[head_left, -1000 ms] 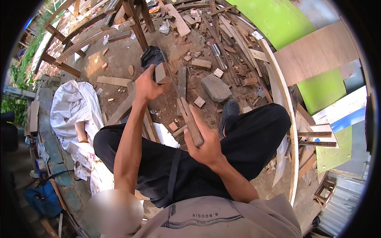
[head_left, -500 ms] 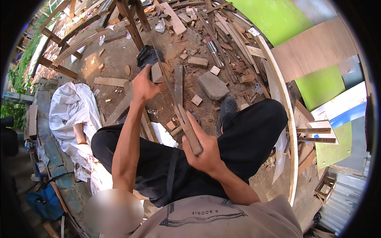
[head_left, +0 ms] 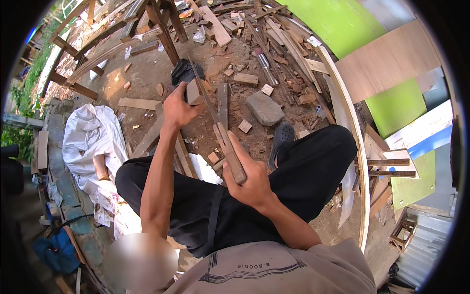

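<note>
My right hand is wrapped round the wooden handle of a handsaw, above my lap. Its long thin blade points away from me, slanting up and to the left. My left hand grips a wooden block, thumb at its far side and fingers around the near side. The blade runs along the block's right side; how deep it cuts, if at all, I cannot tell. Beneath the blade, a dark narrow board lies pointing away from me.
A grey stone block sits ahead of my shoe. Wood offcuts and long strips litter the dirt floor. Beyond my left hand lies a black plastic bag, beside a wooden frame's leg. A white sack lies at left; green panels stand right.
My right hand and the saw have moved slightly forward, away from me. My left hand keeps its hold on the block. The whole view has shifted a little.
</note>
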### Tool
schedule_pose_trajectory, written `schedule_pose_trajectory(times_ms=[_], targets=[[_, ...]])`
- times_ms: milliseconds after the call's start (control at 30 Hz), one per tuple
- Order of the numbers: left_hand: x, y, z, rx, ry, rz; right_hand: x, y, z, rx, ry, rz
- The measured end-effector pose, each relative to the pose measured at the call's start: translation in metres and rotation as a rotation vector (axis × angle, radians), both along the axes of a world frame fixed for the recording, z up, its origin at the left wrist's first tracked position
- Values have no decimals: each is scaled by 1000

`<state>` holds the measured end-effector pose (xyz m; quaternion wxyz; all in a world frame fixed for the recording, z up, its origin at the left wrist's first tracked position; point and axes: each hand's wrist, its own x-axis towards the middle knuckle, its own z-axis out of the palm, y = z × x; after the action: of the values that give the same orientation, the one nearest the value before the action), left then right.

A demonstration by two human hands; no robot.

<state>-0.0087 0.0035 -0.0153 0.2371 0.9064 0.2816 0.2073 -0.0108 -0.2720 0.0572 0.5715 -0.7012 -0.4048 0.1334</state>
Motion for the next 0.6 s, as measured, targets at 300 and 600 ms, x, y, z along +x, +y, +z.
schedule_pose_trajectory(times_ms=[300,600], targets=[[-3,-6,8,13,7,-34,9,9,1,24,-18,8],[-2,-10,4,1,14,-59,4,2,-3,-33,27,10]])
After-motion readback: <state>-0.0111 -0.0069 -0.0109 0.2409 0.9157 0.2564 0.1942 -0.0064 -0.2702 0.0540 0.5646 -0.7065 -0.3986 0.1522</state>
